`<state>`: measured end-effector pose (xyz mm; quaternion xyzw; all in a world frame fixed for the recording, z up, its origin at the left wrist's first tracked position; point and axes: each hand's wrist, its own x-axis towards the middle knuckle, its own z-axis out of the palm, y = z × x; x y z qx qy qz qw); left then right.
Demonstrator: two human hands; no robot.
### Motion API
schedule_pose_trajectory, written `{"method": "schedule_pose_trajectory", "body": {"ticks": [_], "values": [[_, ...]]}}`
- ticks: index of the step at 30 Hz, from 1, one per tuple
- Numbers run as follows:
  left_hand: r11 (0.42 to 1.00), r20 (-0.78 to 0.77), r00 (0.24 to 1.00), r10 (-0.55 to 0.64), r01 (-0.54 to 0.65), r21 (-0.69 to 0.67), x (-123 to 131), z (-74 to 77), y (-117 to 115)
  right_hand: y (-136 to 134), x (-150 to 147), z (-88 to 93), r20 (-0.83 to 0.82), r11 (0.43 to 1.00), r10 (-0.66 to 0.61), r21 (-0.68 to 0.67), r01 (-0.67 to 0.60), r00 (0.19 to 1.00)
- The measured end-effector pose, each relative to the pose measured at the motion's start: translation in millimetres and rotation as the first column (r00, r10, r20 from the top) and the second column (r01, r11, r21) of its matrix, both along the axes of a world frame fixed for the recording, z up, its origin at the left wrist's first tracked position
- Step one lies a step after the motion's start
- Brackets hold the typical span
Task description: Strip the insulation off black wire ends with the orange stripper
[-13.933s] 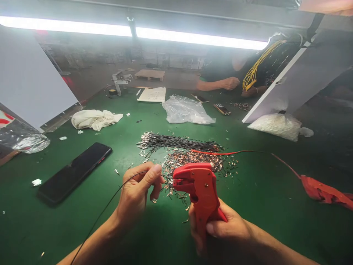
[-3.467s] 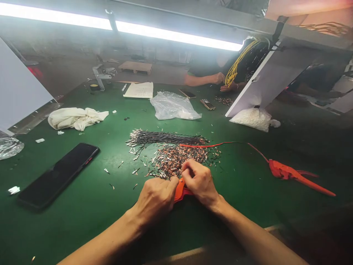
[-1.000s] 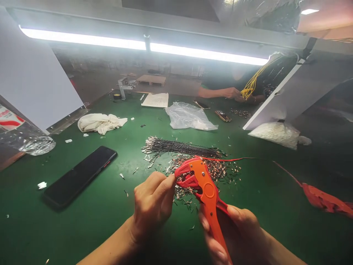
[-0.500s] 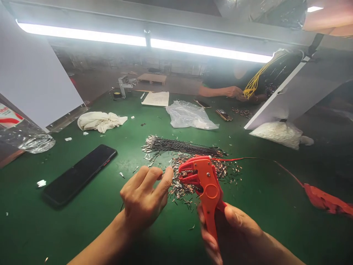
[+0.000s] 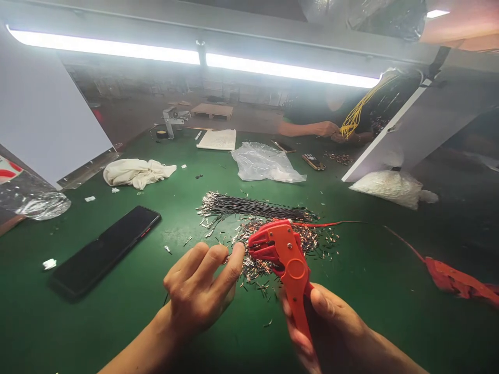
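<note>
My right hand (image 5: 331,322) is wrapped round the handles of a red and orange wire stripper (image 5: 290,267), whose jaws point left. Close by those jaws, my left hand (image 5: 202,285) pinches a thin black wire (image 5: 166,299); most of it is hidden by the fingers, and a short dark end shows below the wrist side. Beneath the stripper's head lies a heap of short wire offcuts (image 5: 259,270) with coppery and silvery bits. Just behind it, a bundle of black wires (image 5: 257,206) with metal terminals at the left end rests on the green table (image 5: 128,322).
A black phone (image 5: 107,252) and white cloth (image 5: 138,173) lie left, near a plastic bottle (image 5: 42,202). Farther back are a notebook (image 5: 216,139) and clear bag (image 5: 267,162). A white-filled bag (image 5: 390,187) stands right. Across the table, a person's hands (image 5: 331,130) hold yellow wires (image 5: 353,122).
The stripper's jaws have come closer together as my right hand squeezes. Both hands keep nearly the same places, and the whole view has shifted slightly.
</note>
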<state>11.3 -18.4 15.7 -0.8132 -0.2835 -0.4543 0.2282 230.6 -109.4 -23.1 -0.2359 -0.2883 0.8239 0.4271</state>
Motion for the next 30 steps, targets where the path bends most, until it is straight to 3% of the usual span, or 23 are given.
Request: {"method": "schedule_pose_trajectory", "body": {"ticks": [5,12,22,30], "values": [[1.0,0.032,0.999,-0.015,0.015,0.002,1,-1.2,-2,-5,-3,-1.3,0.024,0.997,-0.059,-0.056,0.06,0.998],[1.0,0.066,0.998,-0.02,0.02,0.011,1,1.3,-5,-1,3,-8.8,-0.055,0.997,0.051,-0.053,-0.054,0.997],[0.999,0.082,0.996,-0.045,0.044,0.014,4,3.5,-8,-3,1,1.9,-0.043,0.994,0.018,-0.105,-0.023,0.999],[0.999,0.09,0.994,-0.054,0.054,0.006,5,3.8,-8,1,4,-2.5,0.041,0.997,0.075,0.015,-0.076,0.996]]}}
